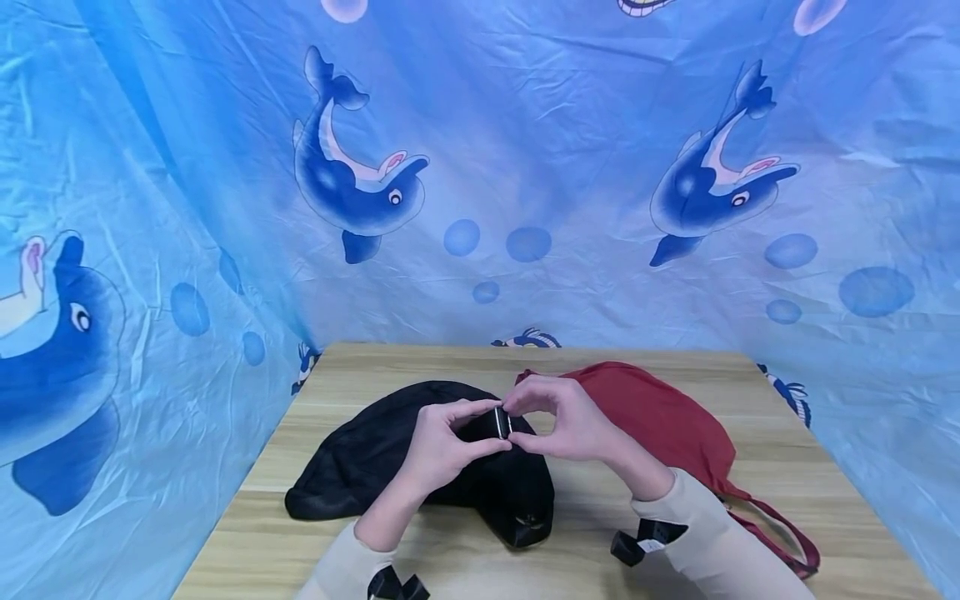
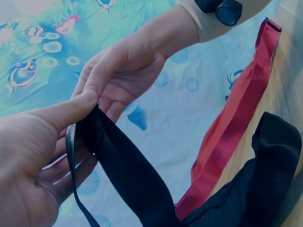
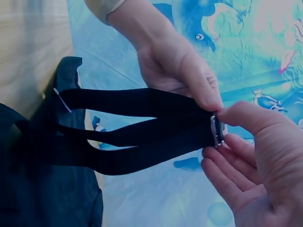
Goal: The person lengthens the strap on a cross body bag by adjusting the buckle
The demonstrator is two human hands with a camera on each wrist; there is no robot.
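Note:
A black fabric bag (image 1: 367, 450) lies on the table below both hands, its strap (image 3: 156, 158) lifted up in loops to them. At the top of these loops sits a silvery metal strap slider (image 3: 216, 131). My left hand (image 1: 442, 442) pinches the black strap right beside the slider, thumb on the near side. From the other side my right hand (image 1: 566, 421) pinches the slider between thumb and fingers. The two hands' fingertips meet closely around it. In the left wrist view the strap (image 2: 132, 170) hangs down from the fingers, and the slider is hidden.
A red fabric bag (image 1: 652, 412) lies behind and right of the black one, its strap (image 1: 787, 533) trailing toward the table's right side. The wooden table (image 1: 255, 533) backs onto blue dolphin-print sheeting (image 1: 525, 167), which also hangs at left and right.

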